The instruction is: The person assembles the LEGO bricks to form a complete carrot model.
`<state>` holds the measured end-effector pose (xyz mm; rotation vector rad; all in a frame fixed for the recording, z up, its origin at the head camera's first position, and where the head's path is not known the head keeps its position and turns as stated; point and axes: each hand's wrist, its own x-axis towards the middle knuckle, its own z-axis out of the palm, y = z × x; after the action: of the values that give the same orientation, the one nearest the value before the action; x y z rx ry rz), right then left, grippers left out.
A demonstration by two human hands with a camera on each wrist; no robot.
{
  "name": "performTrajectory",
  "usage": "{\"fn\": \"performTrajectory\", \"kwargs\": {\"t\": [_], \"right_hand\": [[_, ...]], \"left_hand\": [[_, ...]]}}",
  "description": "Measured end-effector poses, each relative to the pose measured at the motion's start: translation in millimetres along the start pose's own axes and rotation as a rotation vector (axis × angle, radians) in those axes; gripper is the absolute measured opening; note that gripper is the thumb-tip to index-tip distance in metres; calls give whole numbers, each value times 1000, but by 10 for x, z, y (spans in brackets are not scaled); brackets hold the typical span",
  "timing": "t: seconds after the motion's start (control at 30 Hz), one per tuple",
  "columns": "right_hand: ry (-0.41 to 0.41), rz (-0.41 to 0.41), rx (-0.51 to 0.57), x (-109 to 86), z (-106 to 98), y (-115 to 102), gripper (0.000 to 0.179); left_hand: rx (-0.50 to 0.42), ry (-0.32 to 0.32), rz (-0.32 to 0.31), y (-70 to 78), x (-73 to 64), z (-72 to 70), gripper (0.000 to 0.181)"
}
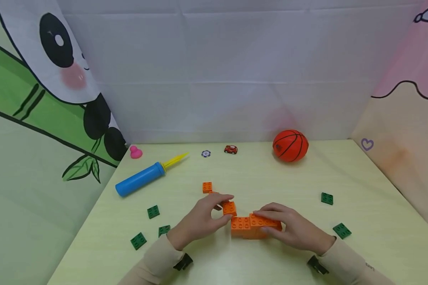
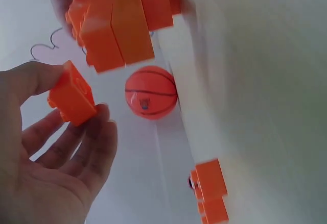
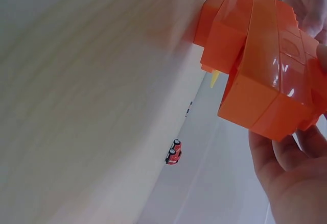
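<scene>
Left hand (image 1: pixel 199 219); fingers (image 1: pixel 222 196) curled round 1 orange brick (image 1: pixel 230 208)

Soft light; faint shadows

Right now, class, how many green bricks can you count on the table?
5: an upper left brick, a lower left brick, a third brick partly covered by the left arm, an upper right brick and a lower right brick. Others may be hidden.
</scene>
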<state>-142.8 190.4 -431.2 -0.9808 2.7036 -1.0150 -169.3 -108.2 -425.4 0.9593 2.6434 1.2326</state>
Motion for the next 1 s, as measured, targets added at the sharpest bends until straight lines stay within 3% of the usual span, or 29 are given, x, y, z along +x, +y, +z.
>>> {"fn": "performTrajectory", "kwargs": {"t": [0.13,0.23,0.5,0.83,1.0], "right_hand": [[0,-7,8,1,11,5,47],[2,-15,7,4,17,6,46],[4,-9,23,13,25,13,45],[12,2,32,18,40,35,44],[17,0,36,14,41,43,45]], "left_hand": [[-33,-13,105,64,24,101,47],[-38,-38,127,83,36,164,46],[15,-78,130,88,50,234,48],[31,-109,90,109,78,229,50],[-1,-129,70,116,84,220,53]]}}
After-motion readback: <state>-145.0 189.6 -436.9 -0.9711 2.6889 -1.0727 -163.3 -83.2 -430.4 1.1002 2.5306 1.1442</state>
